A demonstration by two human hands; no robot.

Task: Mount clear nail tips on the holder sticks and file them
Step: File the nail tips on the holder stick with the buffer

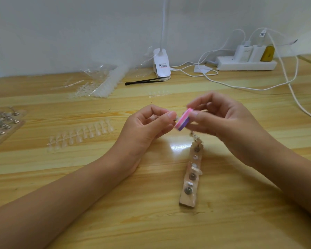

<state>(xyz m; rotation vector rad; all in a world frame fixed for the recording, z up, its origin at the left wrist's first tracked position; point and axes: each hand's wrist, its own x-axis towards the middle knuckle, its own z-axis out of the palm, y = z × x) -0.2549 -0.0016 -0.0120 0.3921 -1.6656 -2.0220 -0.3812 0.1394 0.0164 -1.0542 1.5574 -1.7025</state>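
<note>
My left hand (149,123) pinches a small holder stick whose tip, with a clear nail tip (176,119) barely visible, pokes out between thumb and forefinger. My right hand (221,117) grips a pink and purple file block (184,119), its face pressed against that tip; the hand is blurred. Under my right hand a clear holder base (191,177) with round magnets lies on the wooden table (151,221), a stick standing at its far end. A strip of clear nail tips (83,133) lies left of centre.
A second holder tray with several sticks (2,123) sits at the left edge. Plastic bags and clear sprues (101,81) lie at the back left. Black tweezers (144,81), a white clip lamp (162,65), a power strip (246,63) and white cables (285,78) line the back.
</note>
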